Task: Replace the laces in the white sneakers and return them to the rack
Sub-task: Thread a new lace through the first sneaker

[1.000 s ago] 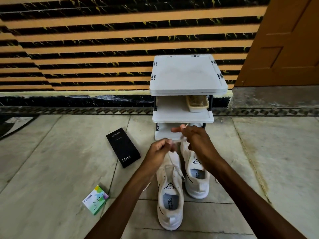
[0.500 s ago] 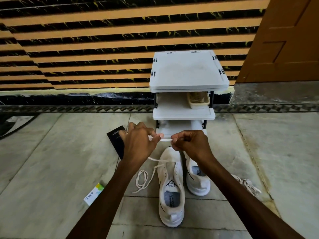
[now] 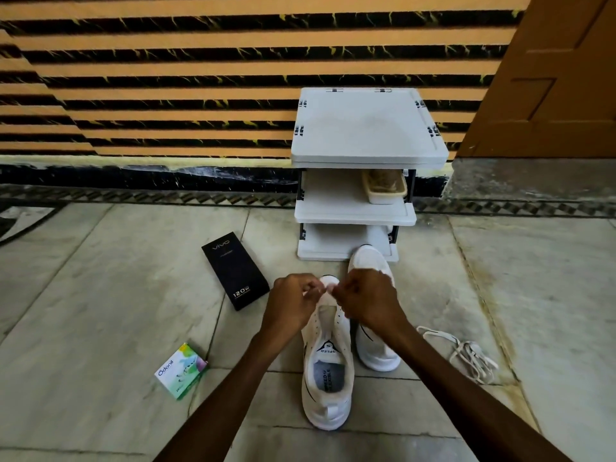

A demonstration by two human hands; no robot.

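The near white fabric sneaker point(image 3: 328, 388) stands on the grey stone floor point(image 3: 100, 295), with the second white sneaker point(image 3: 373, 261) just beside it, before the white plastic rack point(image 3: 366, 128). Over its toe, the left hand point(image 3: 293, 301) and the right hand point(image 3: 366, 301) each have the grip pinched on a thin white lace point(image 3: 328, 289).

The floor point(image 3: 100, 328) carries a white rack point(image 3: 366, 128) at centre, sneakers point(image 3: 328, 391) below it, black box point(image 3: 235, 270) and green box point(image 3: 181, 370) at left, loose laces point(image 3: 466, 355) at right.

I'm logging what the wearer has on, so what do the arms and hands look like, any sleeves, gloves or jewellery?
Both bare. The left hand and right hand wear no gloves, and no ring shows. The left forearm and right forearm carry no sleeve, watch or band down to the frame's edge.
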